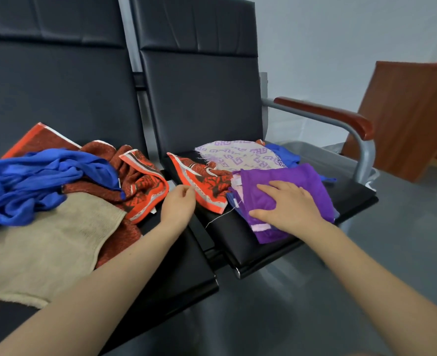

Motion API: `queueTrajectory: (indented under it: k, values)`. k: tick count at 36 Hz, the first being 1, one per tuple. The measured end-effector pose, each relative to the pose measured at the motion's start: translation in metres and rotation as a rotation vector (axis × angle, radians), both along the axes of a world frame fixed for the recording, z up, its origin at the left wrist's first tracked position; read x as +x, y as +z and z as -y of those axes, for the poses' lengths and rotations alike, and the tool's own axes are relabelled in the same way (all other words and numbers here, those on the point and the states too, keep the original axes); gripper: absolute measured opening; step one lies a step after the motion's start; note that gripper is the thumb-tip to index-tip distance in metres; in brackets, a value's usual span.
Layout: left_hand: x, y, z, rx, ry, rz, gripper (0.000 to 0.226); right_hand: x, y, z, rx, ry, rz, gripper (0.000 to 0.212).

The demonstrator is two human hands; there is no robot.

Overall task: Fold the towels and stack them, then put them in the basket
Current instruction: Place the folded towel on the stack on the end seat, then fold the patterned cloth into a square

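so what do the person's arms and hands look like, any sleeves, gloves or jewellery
Both forearms are bare as far as the picture shows: no sleeve reaches into view on either side. The left hand and the right hand wear no gloves, and no watch, bracelet or ring shows on them. No markings or straps show on either arm.

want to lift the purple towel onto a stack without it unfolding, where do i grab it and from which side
Take the purple towel by its near edge, the one with the pale pink band, coming from the front of the seat. That edge hangs close to the seat's front lip, so fingers can probably slide under it. The right hand lies flat on top; the far side abuts the patterned cloth.
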State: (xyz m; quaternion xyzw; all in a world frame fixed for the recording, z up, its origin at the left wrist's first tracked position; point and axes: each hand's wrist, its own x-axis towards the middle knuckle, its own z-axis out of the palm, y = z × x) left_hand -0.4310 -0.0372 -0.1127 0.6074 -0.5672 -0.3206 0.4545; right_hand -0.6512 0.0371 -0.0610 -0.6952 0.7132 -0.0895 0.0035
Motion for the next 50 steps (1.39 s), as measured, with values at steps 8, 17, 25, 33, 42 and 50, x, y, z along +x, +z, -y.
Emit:
queueTrajectory:
  k: [8,17,25,33,42,50]
  values:
    - [-0.025,-0.001,0.027,-0.051,-0.093,0.300,0.038,-0.024,0.000,0.006,-0.010,-0.088,0.119,0.070]
    - [-0.031,0.000,0.034,-0.068,-0.090,0.253,0.030,-0.009,0.048,0.053,-0.173,-0.084,0.271,0.039]
    - [-0.005,-0.014,0.051,-0.034,-0.058,0.299,0.038,-0.019,0.046,0.178,0.012,-0.225,0.169,0.032]
    - [-0.011,-0.021,0.061,-0.046,0.008,0.439,0.036,-0.069,-0.007,0.222,0.151,-0.581,0.373,0.068]
    - [-0.012,-0.020,0.061,-0.047,0.023,0.424,0.029,-0.059,0.002,0.219,-0.191,-0.432,0.837,0.032]
    - [0.001,-0.004,0.067,0.114,-0.099,0.112,0.010,-0.010,0.106,0.193,-0.445,-0.154,1.126,0.012]
